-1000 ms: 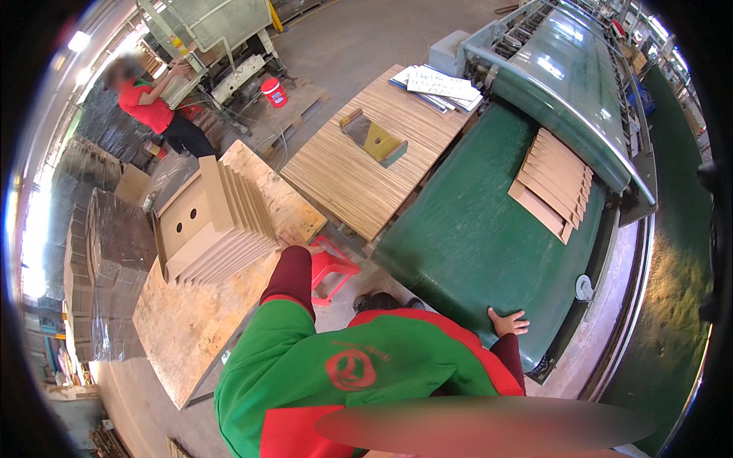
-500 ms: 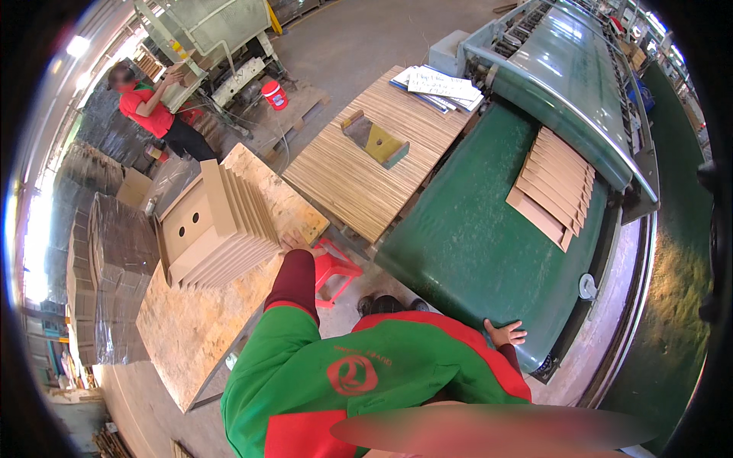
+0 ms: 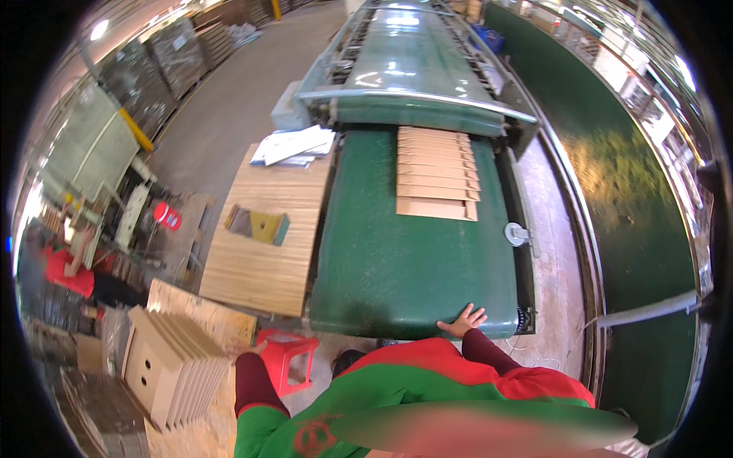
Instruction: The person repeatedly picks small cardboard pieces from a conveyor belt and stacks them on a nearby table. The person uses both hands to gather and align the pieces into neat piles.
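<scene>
My right hand (image 3: 463,321) lies open, fingers spread, on the near edge of a green conveyor belt (image 3: 412,282). Farther up this belt rests an overlapping row of flat brown cardboard pieces (image 3: 437,183), its far end near the roller. My left hand (image 3: 256,349) is at the edge of a wooden board table (image 3: 238,324), partly hidden by its maroon sleeve; what shows of it looks open, holding nothing. Beside it on that table stands a stack of nested brown cardboard pieces (image 3: 172,366), the front one with two round holes.
A wooden-topped table (image 3: 252,275) left of the belt bears a yellow-and-grey block (image 3: 259,226) and papers (image 3: 296,145). A red stool (image 3: 286,359) stands between table and belt. At far left are a person in red (image 3: 69,271) and a red bucket (image 3: 166,216).
My view has turned right, toward the belt, so the cardboard stack now sits lower left. Both hands stay at the same edges. The cardboard row on the belt looks little changed.
</scene>
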{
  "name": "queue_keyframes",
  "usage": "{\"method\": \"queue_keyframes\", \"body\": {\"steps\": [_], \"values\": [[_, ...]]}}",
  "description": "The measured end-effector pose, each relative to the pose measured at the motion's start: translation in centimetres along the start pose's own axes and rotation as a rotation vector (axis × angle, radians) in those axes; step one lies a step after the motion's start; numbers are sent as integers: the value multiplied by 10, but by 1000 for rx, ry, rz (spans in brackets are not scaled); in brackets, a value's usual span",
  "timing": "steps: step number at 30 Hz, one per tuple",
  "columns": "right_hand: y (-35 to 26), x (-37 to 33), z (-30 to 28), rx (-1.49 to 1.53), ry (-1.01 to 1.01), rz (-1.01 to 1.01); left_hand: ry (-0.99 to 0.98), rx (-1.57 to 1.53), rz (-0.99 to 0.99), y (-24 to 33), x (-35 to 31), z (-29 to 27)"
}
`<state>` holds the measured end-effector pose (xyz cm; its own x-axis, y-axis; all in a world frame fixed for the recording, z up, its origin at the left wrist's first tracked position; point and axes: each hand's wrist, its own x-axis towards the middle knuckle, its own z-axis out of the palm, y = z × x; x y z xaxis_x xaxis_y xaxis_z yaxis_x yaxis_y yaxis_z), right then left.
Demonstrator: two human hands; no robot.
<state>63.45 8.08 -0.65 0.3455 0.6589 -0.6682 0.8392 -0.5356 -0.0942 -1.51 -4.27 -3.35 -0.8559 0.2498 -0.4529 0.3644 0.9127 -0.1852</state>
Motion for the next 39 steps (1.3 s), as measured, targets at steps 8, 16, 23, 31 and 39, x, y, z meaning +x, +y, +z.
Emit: {"method": "queue_keyframes", "body": {"steps": [8,16,23,31,39], "values": [[2,-8,19,-57,3,98,42,-22,-8,6,-7,-9],[-17,-24,4,147,119,153,26,-52,13,5,-10,-13],[-87,22,-37,424,257,-394,65,26,15,2,-5,-8],[-192,120,-108,262,204,-640,144,91,58,-14,3,1],[-235,144,-121,-159,515,-596,58,42,-6,-18,-15,-1]]}}
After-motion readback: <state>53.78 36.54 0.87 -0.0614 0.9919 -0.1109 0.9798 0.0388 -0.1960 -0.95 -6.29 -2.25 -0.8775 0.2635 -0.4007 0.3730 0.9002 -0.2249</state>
